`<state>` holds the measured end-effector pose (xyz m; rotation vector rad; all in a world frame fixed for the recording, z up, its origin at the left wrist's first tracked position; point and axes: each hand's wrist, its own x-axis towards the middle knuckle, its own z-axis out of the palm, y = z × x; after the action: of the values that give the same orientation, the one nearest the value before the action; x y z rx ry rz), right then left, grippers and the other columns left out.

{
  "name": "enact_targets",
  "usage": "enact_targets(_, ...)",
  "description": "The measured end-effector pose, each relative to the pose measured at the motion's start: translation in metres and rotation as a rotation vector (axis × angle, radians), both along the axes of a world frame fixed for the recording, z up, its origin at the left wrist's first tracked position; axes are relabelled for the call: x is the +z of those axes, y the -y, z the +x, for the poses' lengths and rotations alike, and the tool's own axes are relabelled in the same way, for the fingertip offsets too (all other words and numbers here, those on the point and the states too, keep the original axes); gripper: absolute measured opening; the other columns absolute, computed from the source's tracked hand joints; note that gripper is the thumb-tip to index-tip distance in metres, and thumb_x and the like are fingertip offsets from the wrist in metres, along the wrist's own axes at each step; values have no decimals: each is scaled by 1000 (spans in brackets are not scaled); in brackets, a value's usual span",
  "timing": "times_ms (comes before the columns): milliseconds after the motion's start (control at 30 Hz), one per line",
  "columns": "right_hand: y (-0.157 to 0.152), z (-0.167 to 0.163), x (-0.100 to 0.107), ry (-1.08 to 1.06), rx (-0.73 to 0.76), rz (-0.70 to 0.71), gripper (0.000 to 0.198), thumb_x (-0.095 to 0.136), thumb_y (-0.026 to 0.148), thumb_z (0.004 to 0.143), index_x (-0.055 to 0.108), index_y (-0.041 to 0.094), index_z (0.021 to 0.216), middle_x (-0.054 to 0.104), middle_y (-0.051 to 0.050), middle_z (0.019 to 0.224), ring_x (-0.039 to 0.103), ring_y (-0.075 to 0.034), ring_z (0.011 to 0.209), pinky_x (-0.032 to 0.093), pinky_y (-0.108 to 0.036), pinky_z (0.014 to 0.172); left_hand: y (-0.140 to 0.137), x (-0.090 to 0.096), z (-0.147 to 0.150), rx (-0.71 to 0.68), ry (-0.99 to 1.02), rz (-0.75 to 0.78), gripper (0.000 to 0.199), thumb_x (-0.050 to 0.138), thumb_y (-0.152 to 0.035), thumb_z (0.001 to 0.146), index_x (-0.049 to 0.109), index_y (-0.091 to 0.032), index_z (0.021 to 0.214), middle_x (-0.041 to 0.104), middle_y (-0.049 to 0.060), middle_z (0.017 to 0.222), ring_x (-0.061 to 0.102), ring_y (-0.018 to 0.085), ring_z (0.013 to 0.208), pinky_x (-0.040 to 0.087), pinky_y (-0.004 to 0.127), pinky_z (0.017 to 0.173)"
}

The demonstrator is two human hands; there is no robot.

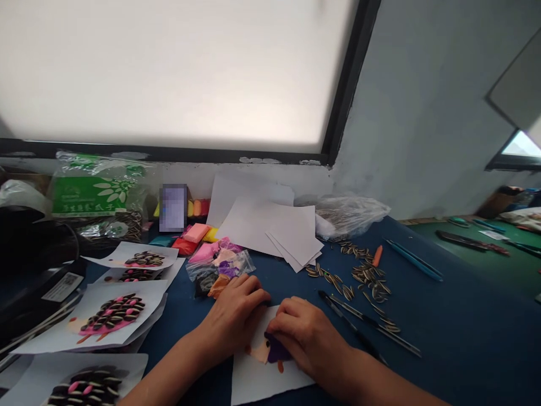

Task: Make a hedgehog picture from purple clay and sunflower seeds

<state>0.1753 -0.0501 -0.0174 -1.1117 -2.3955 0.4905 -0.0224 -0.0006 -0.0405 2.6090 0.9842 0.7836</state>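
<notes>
While two bare hands are busy over a white rectangular paper sheet (pixel 249 389) on the dark blue surface (pixel 456 349), we take that sheet as our reference for all positions. On it we record a flat patch of purple modelling clay (pixel 279 351); a pale peach clay piece (pixel 258 353) adjoins its left side, with a small black dot (pixel 267 342) near where they meet. A small orange-brown clay piece (pixel 280 367) sits at the purple patch's near edge.

Left hand (pixel 239 310): over the sheet's far left corner, fingers partly curled. Its fingertips are largely hidden, so we cannot tell whether it grips anything. Right hand (pixel 308 335): over the sheet's right part, fingers bent and bunched close, tips at the purple patch. We cannot tell whether anything is pinched between them.

Left of the sheet we log overlapping white papers (pixel 51 340) bearing pink clay shapes set with dark striped seeds. Beyond the sheet, to its left, lie soft multicoloured clay packets (pixel 196 234) and, farther off, a clear plastic bag with a green printed panel (pixel 97 192); directly beyond it, loose plain white papers (pixel 270 225). Right of the sheet we find a slim black pen (pixel 353 328); beyond it to the right, scattered striped sunflower seeds (pixel 368 276) and a short orange stick (pixel 377 256).
</notes>
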Motion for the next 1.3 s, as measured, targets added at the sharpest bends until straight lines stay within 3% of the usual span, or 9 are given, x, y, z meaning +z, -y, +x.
enact_targets(567, -4, 0, -9, 143, 45, 88, 15, 60, 10, 90, 72, 19, 92, 61, -3, 84, 52, -16, 76, 38, -27, 67, -1, -2, 0, -24, -14, -3, 23, 44, -14, 95, 66, -19, 95, 58, 6, 89, 51, 21, 82, 40, 35, 70)
enact_targets(967, -5, -1, -13, 180, 48, 191, 7, 67, 14, 86, 70, 20, 84, 60, -2, 79, 52, -16, 72, 36, -27, 62, 0, 0, 0, -14, -25, -42, 21, 46, -13, 94, 66, -18, 93, 57, 6, 88, 51, 22, 84, 40, 35, 71)
enact_targets(1133, -3, 3, 2, 116, 32, 200, 17, 57, 6, 87, 69, 17, 90, 62, -6, 90, 55, -17, 78, 42, -27, 67, 0, 0, 1, -16, -16, -22, 21, 46, -11, 93, 66, -19, 94, 57, 6, 89, 52, 22, 84, 40, 35, 72)
enact_targets(1300, -19, 24, 15, 137, -152, 176, 25, 48, 4, 92, 69, 15, 95, 63, -7, 89, 57, -19, 82, 46, -29, 73, 1, 0, 1, -22, -16, -29, 23, 44, -11, 93, 65, -19, 97, 58, 7, 90, 52, 23, 82, 40, 35, 70)
